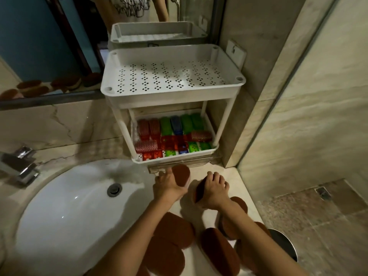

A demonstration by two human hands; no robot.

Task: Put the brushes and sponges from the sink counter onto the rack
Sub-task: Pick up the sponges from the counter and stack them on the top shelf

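Left hand (pixel 167 185), centre frame, fingers curled round a brown sponge (pixel 181 174); the sponge sticks up past the fingers, just below the front edge of the rack (pixel 226 116). Right hand (pixel 214 189) just to its right, fingers wrapped over a second sponge (pixel 199 193), darker and held on edge. The hands are close together but not touching. Both are over the counter (pixel 235 176), right of the sink (pixel 69 216). Loose sponges (pixel 173 228), all brown ovals, lie along the bottom centre of the frame under and between the forearms, some overlapping. The rack is white with two tiers and stands at centre against the wall. Its top tray (pixel 169 76) is perforated. The lower tray (pixel 175 158) is packed with brushes (pixel 173 136) in red, green and blue, lying in rows. Faucet (pixel 22 164) at left edge, drain (pixel 114 189) in the basin. Mirror (pixel 39 46) at upper left reflects more brown sponges and the rack's top. Metal bin (pixel 282 242) at lower right, partly behind the right forearm.
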